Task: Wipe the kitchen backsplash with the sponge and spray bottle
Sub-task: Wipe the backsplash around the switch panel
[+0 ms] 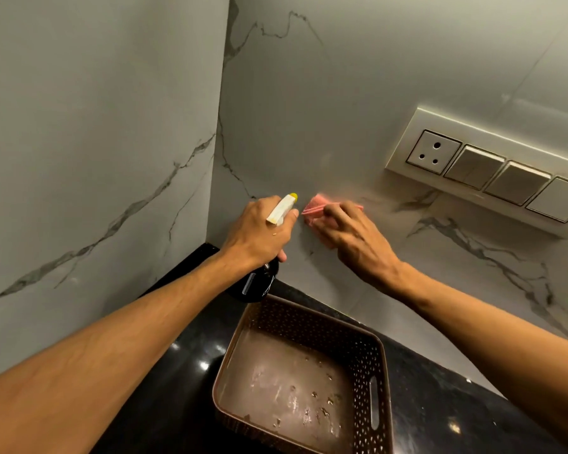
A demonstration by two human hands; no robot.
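Below both forearms sat a brown perforated basket [382, 355] on the black countertop [191, 339]. Beyond it, the left hand [256, 234] gripped the spray bottle [282, 209] by its neck, with the nozzle tilted up toward the marble backsplash [309, 109]. Just right of the nozzle, the right hand [351, 237] pressed a pink sponge [315, 206] to the wall with nearly flat fingers. I'd guess the next stroke ran right, toward the switch panel [492, 168].

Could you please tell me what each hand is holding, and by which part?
The left hand grips the spray bottle at its neck, below the white trigger head. The right hand presses the pink sponge against the backsplash, fingers spread over it.
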